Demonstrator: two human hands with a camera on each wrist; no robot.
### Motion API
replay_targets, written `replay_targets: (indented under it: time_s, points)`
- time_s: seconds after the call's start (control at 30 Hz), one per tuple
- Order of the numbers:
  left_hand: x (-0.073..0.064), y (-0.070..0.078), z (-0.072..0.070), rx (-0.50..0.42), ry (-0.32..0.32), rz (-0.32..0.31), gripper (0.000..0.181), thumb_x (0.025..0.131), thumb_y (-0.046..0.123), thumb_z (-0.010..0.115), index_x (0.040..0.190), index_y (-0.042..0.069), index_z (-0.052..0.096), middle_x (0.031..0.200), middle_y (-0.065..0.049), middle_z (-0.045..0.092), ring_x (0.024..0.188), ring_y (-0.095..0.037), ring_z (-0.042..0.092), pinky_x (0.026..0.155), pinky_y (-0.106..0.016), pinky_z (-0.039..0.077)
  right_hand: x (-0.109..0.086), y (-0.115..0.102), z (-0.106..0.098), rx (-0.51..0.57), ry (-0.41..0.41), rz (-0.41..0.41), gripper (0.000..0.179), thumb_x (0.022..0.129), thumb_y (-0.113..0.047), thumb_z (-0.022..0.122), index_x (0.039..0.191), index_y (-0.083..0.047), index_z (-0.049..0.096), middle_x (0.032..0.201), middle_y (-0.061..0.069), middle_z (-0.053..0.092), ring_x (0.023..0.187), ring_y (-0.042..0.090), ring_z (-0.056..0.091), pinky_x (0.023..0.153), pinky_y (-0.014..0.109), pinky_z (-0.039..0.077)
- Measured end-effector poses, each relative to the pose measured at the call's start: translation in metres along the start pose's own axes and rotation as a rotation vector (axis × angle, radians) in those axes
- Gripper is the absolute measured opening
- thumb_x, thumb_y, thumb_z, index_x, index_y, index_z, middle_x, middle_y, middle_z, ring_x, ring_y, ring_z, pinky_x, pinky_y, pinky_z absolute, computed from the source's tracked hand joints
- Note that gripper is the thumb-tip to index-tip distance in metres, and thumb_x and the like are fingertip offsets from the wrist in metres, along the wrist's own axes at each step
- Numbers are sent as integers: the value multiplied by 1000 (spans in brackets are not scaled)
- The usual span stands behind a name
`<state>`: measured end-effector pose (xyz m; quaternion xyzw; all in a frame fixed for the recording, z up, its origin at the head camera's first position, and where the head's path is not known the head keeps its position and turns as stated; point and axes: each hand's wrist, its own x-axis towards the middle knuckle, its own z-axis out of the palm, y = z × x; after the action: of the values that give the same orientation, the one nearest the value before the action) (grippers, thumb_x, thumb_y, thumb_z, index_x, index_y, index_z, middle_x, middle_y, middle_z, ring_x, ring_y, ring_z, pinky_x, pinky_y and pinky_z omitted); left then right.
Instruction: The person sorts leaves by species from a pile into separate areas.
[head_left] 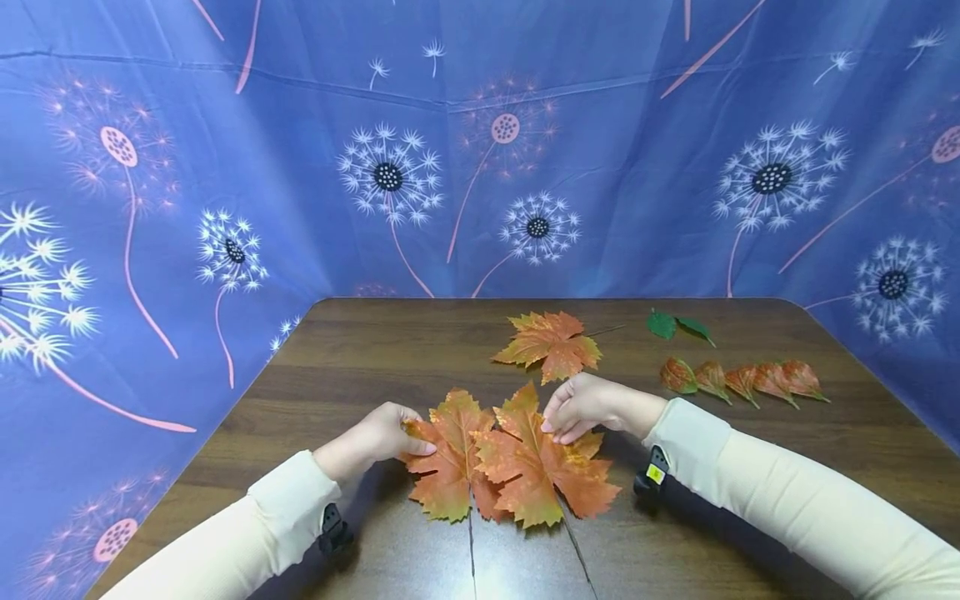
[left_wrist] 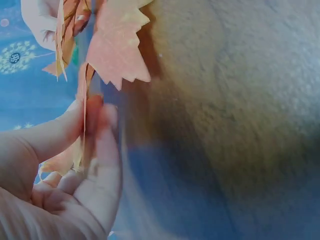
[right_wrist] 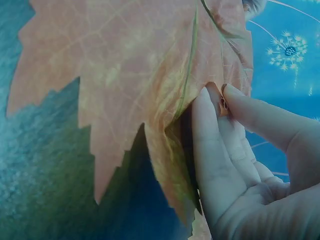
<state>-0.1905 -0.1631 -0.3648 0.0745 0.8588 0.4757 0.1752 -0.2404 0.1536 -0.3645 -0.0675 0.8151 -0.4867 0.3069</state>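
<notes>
Two orange maple leaves with yellow-green edges and long dark stems overlap near the middle of the table. At the left maple leaf, my left hand pinches the outer edge between thumb and fingers. My right hand pinches the upper right part of the right maple leaf, which lies over the left one. In the right wrist view, the pinched leaf surface creases up by the fingertips. The left wrist view shows the leaf edge-on between thumb and fingers. Both stems point towards me.
A third maple leaf lies behind the right hand. Two small green leaves sit at the back right. In front of them is a row of several small orange-red leaves. A blue dandelion-print cloth hangs behind the table.
</notes>
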Motion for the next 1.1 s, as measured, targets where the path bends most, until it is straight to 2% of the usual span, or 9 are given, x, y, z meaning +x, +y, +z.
replay_targets:
  time_s: [0.13, 0.27, 0.53, 0.73, 0.93, 1.1]
  points:
    - [0, 3, -4, -64, -28, 4, 17, 81, -6, 72, 94, -15, 67, 69, -2, 69, 58, -5, 61, 58, -25, 57, 0, -5, -3, 19, -8, 4, 15, 86, -3, 69, 99, 6, 68, 83, 9, 73, 71, 18, 71, 71, 33, 60]
    - [0, 4, -9, -67, -41, 0, 19, 83, -5, 70, 100, -15, 68, 75, -6, 72, 60, -5, 62, 60, -24, 57, 0, -9, -6, 50, -20, 1, 21, 88, -2, 67, 106, 9, 67, 86, 10, 74, 73, 18, 71, 74, 33, 60]
    - [-1, 3, -19, -112, -57, 6, 20, 87, -4, 65, 103, -15, 67, 77, 0, 71, 65, -5, 62, 64, -24, 55, 0, -13, -13, 126, -8, -45, 33, 90, -2, 64, 118, 14, 60, 101, 15, 73, 79, 16, 71, 77, 32, 59]
    - [-4, 2, -33, -99, -118, 45, 23, 91, 1, 62, 107, -14, 66, 80, -1, 72, 70, -7, 63, 69, -29, 55, -1, -17, -17, 202, 9, -70, 36, 89, 0, 64, 121, 16, 58, 94, 10, 74, 76, 16, 72, 74, 30, 60]
    - [-3, -1, -43, -157, -150, 12, 23, 92, 1, 61, 109, -14, 64, 81, 4, 70, 74, -8, 64, 73, -28, 56, 1, -20, -21, 234, 17, -63, 38, 91, -1, 63, 125, 15, 56, 94, 9, 74, 78, 16, 73, 76, 30, 59]
    - [2, -5, -53, -217, -142, -8, 22, 93, 0, 59, 110, -13, 64, 81, 4, 70, 75, -7, 64, 73, -26, 56, 7, -24, -25, 274, 26, -75, 39, 92, 0, 61, 127, 15, 53, 93, 7, 73, 80, 15, 72, 77, 28, 59]
